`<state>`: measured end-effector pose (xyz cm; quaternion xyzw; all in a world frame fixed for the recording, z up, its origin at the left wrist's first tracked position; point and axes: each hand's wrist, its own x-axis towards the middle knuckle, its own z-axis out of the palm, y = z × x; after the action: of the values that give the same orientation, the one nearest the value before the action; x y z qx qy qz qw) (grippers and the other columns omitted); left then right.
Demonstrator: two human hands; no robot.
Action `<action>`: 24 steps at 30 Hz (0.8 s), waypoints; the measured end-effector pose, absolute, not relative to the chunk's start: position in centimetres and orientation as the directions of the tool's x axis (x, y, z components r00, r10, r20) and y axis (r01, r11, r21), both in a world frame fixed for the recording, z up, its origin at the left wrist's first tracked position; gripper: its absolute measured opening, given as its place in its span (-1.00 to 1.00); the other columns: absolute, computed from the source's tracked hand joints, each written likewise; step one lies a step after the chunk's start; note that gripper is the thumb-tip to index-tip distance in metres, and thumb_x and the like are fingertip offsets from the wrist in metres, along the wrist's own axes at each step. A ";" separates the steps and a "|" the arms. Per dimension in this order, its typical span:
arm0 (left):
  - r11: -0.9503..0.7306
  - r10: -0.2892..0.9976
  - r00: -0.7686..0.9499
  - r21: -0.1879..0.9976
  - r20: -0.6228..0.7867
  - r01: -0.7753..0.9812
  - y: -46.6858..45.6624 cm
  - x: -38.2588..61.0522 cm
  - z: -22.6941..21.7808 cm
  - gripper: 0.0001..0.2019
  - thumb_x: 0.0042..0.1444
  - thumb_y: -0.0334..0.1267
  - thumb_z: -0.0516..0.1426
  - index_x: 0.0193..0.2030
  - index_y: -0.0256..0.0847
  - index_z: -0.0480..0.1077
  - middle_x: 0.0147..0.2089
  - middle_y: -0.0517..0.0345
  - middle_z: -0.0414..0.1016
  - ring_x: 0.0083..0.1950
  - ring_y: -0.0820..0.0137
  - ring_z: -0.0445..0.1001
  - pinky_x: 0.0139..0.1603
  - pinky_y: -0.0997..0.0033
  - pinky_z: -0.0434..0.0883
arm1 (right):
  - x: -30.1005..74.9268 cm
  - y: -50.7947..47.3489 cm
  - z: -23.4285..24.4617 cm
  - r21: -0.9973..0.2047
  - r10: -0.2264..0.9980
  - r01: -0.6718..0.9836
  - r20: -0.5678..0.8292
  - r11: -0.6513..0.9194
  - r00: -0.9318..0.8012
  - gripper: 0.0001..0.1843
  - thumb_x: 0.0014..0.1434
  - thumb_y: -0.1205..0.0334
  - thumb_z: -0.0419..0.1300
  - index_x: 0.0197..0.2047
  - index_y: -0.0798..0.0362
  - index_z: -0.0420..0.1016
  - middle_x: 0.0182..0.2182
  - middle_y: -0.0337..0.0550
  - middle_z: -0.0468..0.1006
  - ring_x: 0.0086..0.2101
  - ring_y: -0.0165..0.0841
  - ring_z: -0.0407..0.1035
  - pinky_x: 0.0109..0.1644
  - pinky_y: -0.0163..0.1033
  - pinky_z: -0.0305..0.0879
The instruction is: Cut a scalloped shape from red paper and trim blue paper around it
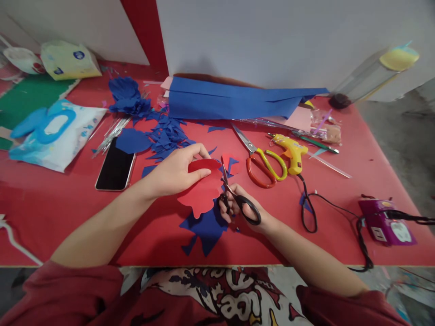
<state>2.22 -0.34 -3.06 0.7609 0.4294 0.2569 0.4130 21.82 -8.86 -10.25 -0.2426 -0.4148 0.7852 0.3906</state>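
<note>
My left hand [176,171] pinches a red paper cutout [201,190] with a wavy lower edge, held just above the red table [68,203]. My right hand [238,208] grips black-handled scissors [234,194], whose blades point up into the right edge of the red paper. Blue paper offcuts [205,228] lie on the table under both hands. A small red offcut [228,161] sits just beyond the blade tips.
Orange and yellow scissors [265,160] and a yellow glue gun [292,154] with its black cord lie to the right. A phone [115,166], blue scraps [166,133], folded blue paper [231,99], a wipes pack [54,133] and a purple box [385,222] surround them.
</note>
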 end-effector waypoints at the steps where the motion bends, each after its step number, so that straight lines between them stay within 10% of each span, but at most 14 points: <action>1: -0.309 0.859 0.510 0.838 0.042 0.451 -0.3 2.2 -3.0 -0.91 -0.03 -0.29 0.12 -0.36 -0.17 0.27 -0.41 0.24 0.37 -0.37 0.42 0.37 -0.31 0.41 0.30 | 21.8 -8.9 -10.3 -0.842 0.810 -0.408 -0.055 -0.352 -0.584 -0.51 0.00 -0.21 0.17 -0.24 -0.02 0.13 -0.41 -0.28 0.29 -0.51 -0.49 0.21 -0.47 -0.36 0.07; 24: -0.417 0.732 0.680 0.758 -0.047 0.501 -0.2 1.6 -1.8 -0.93 0.03 -0.28 0.07 -0.36 -0.20 0.23 -0.26 0.21 0.40 -0.16 0.41 0.38 -0.09 0.40 0.29 | 22.1 -8.8 -10.5 -0.824 0.738 -0.415 -0.006 -0.386 -0.675 -0.54 0.05 -0.16 0.16 -0.22 0.02 0.13 -0.40 -0.26 0.28 -0.53 -0.52 0.22 -0.55 -0.42 0.04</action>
<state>1.55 -0.22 -1.77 0.8288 0.3720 0.1473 0.3912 22.10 -8.84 -10.51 -0.1901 -0.4250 0.8104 0.3557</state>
